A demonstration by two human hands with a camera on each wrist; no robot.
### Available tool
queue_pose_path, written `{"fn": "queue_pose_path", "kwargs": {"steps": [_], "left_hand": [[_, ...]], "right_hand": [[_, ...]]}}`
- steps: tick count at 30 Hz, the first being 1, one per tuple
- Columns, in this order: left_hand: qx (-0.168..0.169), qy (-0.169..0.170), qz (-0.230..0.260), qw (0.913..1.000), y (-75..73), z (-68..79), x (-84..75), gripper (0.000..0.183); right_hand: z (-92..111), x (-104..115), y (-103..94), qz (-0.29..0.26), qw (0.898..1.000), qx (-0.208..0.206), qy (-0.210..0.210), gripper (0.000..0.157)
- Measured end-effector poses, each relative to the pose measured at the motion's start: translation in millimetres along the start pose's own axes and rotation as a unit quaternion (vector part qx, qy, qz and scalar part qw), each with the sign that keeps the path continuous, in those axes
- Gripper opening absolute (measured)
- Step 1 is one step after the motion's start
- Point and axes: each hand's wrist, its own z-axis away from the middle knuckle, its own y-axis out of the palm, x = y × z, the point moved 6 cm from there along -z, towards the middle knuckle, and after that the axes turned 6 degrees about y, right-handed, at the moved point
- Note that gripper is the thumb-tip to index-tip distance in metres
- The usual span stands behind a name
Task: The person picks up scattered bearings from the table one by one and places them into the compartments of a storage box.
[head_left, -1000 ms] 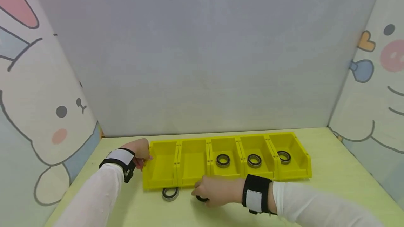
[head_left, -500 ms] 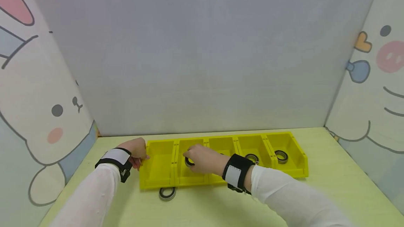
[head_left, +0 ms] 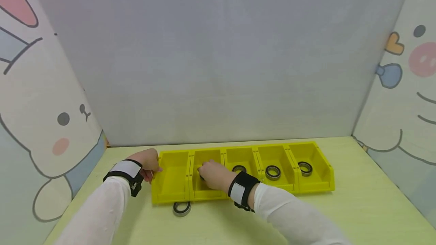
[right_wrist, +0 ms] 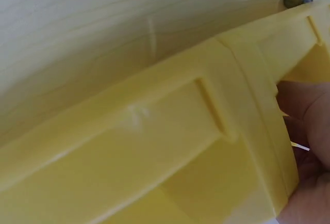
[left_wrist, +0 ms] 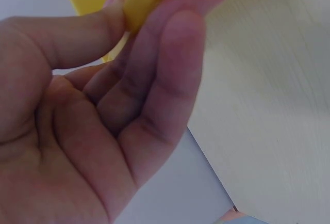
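Note:
A row of joined yellow bins [head_left: 172,195] stretches across the table. My left hand [head_left: 147,163] pinches the outer wall of the leftmost bin between thumb and fingers; the left wrist view shows the thumb [left_wrist: 87,38] over the yellow edge. Down inside the second bin from the left is my right hand [head_left: 214,175], fingers curled around a bearing, a dark ring mostly hidden under them. In the right wrist view the right hand [right_wrist: 312,131] appears behind a yellow divider. Single bearings lie in the third bin [head_left: 239,169], fourth bin [head_left: 273,172] and fifth bin [head_left: 305,169].
One loose bearing [head_left: 182,209] lies on the pale wooden table [head_left: 163,230], right by the front edge of the bins. A grey wall [head_left: 218,67] rises behind the bins, and cartoon-printed panels [head_left: 51,131] stand at both sides.
My right hand has lifted a bearing off the table in front of the bins and carried it up and left, down into the second bin. The left hand stays on the bin wall.

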Motion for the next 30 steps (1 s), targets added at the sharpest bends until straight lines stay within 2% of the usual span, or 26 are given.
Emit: {"fn": "queue_pose_path", "kwargs": {"steps": [4, 14, 19, 26, 28, 30], "left_hand": [[-0.001, 0.000, -0.002, 1.0000, -1.8, 1.7, -1.7, 0.019], [0.000, 0.003, -0.006, 1.0000, -2.2, 5.3, -4.0, 0.018], [-0.001, 0.004, -0.009, 0.9999, -2.8, 5.1, -3.5, 0.019], [-0.001, 0.005, -0.013, 0.9999, -2.0, 4.1, -2.3, 0.019], [-0.003, 0.006, -0.012, 0.9999, -1.5, 4.0, -2.7, 0.019], [-0.003, 0.006, -0.010, 0.9999, -0.7, 3.7, -3.0, 0.018]], "right_hand": [[-1.1, 4.7, 4.3, 0.034, 0.999, 0.004, -0.002, 0.007], [-1.0, 8.9, 5.9, 0.013, 1.000, 0.022, 0.011, 0.008], [-4.3, 8.9, 10.5, 0.013, 0.999, 0.044, 0.023, 0.009], [-4.3, 9.9, 10.1, 0.010, 0.998, 0.046, 0.031, 0.006], [-3.1, 8.6, 6.9, 0.011, 0.998, 0.045, 0.035, 0.012], [-1.5, 6.6, 3.4, 0.022, 0.998, 0.045, 0.037, 0.025]]}}
